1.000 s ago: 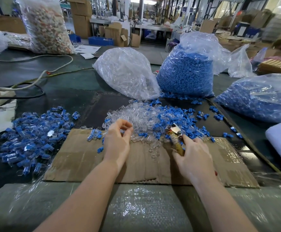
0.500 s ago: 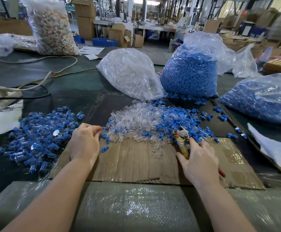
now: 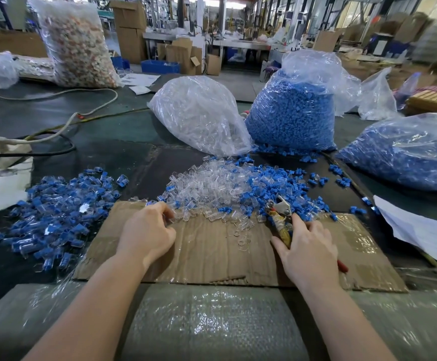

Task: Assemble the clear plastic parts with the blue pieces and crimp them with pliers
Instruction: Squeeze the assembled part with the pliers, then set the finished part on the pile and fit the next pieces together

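Left hand sits at centre left of the frame on the cardboard sheet, fingers curled, tips at the near edge of the loose clear plastic parts. It seems to pinch a clear piece at the fingertips, but the piece is too small and see-through to confirm; cannot tell if anything is really held.

Right hand is at centre right, also over the cardboard, grasping the pliers. Thumb lies along the left side of the taped handle, fingers wrap over the top; a red handle tip pokes out behind the wrist. Pliers head points toward upper left, metal tips slightly parted, resting among the blue pieces mixed with the clear ones just above the cardboard.

Pile of assembled parts, blue inside clear, lies at middle left, well apart from the right hand.

Upper centre: bag of clear parts, with a bag of blue pieces just beside it on the right. Second blue bag at the right edge. White paper at lower right. Bubble wrap along the bottom.
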Available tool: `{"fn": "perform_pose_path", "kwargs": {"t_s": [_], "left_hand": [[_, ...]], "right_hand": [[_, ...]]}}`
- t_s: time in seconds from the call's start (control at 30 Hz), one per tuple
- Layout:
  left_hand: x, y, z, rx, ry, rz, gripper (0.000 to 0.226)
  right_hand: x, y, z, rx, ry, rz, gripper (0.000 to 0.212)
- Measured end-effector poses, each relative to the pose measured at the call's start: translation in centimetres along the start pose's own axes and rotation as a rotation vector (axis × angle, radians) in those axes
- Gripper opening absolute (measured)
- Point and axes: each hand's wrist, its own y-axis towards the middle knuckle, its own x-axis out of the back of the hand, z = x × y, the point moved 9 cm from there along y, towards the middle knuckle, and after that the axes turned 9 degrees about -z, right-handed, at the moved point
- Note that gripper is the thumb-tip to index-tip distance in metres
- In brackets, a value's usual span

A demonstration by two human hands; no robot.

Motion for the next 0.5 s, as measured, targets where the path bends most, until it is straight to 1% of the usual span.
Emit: {"fn": "perform_pose_path", "kwargs": {"t_s": [0.07, 0.13, 0.17, 0.23, 0.27, 0.37, 0.43, 0.5], "left_hand": [[-0.1, 0.3, -0.4, 0.006, -0.044, 0.021, 0.025], [-0.3, 0.4, -1.4, 0.03, -0.181, 0.018, 0.024], [-0.5, 0.3, -2.1, 0.051, -0.278, 0.031, 0.024], [-1.7, -0.4, -3.8, 0.095, -0.476, 0.095, 0.025], [-2.4, -0.8, -4.8, 0.118, -0.565, 0.13, 0.025], [-4.5, -1.9, -6.7, 0.22, -0.77, 0.197, 0.022], [-5.7, -2.3, -7.3, 0.281, -0.837, 0.228, 0.023], [-6.6, -2.6, -7.5, 0.347, -0.93, 0.268, 0.021]], "right_hand": [[0.0, -0.2, 0.1, -0.003, -0.042, 0.013, 0.066], [0.8, -0.3, 0.7, 0.013, -0.076, -0.043, 0.064], [1.5, -0.3, 1.4, 0.044, -0.038, -0.105, 0.061], [2.6, -0.6, 3.6, 0.168, 0.158, -0.221, 0.047], [2.8, -0.8, 4.8, 0.244, 0.266, -0.241, 0.041], [2.5, -1.5, 7.9, 0.398, 0.469, -0.166, 0.029], [2.3, -1.7, 8.6, 0.426, 0.526, -0.148, 0.025], [2.1, -1.4, 8.4, 0.403, 0.555, -0.152, 0.021]]}}
